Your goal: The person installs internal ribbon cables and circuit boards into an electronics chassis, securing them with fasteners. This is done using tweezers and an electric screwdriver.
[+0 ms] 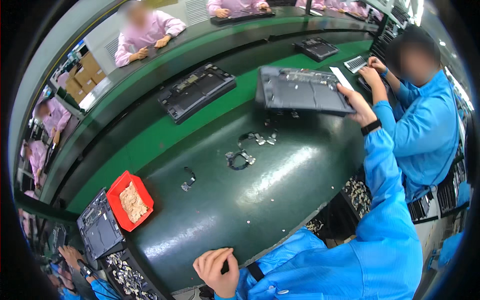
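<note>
My right hand [357, 104] is stretched out to the far right and grips the right end of a dark grey laptop chassis [305, 92]. That chassis is raised over the far edge of the table, its inner side with parts showing upward. My left hand [217, 270] rests near the table's front edge, holding nothing, its fingers loosely bent and the thumb apart. Between the hands, small black cable parts with metal ends [240, 159] lie on the green table [210, 210]. A single short cable piece [188, 180] lies left of them.
A red bin [145, 196] with tan contents stands at the left, beside another laptop chassis [99, 227]. Further chassis [197, 90] sit along the line beyond. Boxes of small parts [127, 275] flank the table. A blue-sleeved co-worker [425, 125] sits at the right.
</note>
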{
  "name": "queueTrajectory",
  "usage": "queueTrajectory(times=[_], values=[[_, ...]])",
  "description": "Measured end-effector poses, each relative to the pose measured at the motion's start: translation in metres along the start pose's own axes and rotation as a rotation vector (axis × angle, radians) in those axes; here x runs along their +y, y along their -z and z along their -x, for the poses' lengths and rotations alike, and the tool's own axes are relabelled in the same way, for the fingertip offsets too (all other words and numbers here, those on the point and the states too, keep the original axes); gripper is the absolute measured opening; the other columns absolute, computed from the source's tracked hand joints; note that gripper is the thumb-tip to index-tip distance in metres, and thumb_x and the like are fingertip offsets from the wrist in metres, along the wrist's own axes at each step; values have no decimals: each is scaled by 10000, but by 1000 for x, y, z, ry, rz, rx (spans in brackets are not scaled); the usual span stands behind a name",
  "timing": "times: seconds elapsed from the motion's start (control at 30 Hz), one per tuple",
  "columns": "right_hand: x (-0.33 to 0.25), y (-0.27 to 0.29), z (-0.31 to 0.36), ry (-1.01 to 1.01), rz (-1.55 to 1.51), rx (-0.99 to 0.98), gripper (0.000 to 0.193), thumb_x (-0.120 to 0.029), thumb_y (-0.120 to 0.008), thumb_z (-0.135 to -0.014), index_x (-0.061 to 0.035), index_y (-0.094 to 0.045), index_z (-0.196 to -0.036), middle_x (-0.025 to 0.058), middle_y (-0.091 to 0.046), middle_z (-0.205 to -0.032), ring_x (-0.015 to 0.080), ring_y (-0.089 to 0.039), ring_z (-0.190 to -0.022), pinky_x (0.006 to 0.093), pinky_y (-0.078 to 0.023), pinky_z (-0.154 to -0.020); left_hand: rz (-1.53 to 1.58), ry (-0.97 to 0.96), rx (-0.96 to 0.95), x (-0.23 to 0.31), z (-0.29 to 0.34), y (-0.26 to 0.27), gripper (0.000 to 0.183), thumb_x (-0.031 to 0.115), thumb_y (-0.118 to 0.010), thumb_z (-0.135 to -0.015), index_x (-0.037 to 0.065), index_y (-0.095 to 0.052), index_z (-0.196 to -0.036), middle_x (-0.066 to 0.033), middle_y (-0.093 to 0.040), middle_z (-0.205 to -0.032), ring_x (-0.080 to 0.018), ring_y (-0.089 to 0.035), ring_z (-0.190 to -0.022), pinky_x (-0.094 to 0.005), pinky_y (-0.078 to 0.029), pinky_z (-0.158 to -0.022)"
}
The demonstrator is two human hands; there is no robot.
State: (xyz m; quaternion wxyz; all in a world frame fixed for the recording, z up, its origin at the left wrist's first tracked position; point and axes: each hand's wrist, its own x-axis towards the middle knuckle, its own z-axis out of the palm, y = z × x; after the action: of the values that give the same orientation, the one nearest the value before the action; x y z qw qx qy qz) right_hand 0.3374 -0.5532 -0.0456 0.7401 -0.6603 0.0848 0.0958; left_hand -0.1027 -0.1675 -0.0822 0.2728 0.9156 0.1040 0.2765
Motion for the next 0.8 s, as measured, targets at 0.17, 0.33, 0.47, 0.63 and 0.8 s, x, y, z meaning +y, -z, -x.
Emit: queueTrajectory(times=[0.17,0.33,0.47,0.63,0.8], values=[[-8,3,-125,40,-47,101,193,-302,-636,-1052,-121,-673,-1108,19,-751,-982,156,-718,-736,378,-575,-615,-73,49,28,1,-3,-11,173,33,-766,-796,111,-781,-949,-36,-760,-997,-261,-685,-951,-373,-465,-908],[-7,30,-242,-86,89,31,329,-459,-634,-1041,-155,-693,-1151,6,-745,-1057,192,-705,-937,450,-547,-822,-101,92,32,6,-8,-12,179,28,-760,-776,109,-780,-934,-38,-761,-981,-259,-686,-928,-372,-470,-892],[-14,-4,-256,-96,26,27,448,-487,-616,-1043,-81,-701,-1211,59,-753,-1145,191,-706,-998,391,-546,-892,-144,142,43,5,-10,-12,176,35,-763,-769,112,-778,-927,-37,-761,-965,-258,-687,-911,-373,-475,-879],[-36,18,-328,572,759,307,540,-419,-605,-1024,62,-687,-1257,145,-754,-1142,229,-696,-1045,357,-518,-929,-138,145,33,2,-9,-17,177,38,-766,-748,120,-774,-905,-31,-761,-954,-252,-687,-884,-374,-480,-852],[-37,-147,-254,879,945,-8,452,-344,-599,-977,33,-732,-1189,195,-777,-1053,265,-737,-984,376,-556,-911,-153,149,25,3,-13,-17,190,30,-757,-737,123,-772,-901,-31,-761,-950,-253,-683,-862,-372,-482,-836]])
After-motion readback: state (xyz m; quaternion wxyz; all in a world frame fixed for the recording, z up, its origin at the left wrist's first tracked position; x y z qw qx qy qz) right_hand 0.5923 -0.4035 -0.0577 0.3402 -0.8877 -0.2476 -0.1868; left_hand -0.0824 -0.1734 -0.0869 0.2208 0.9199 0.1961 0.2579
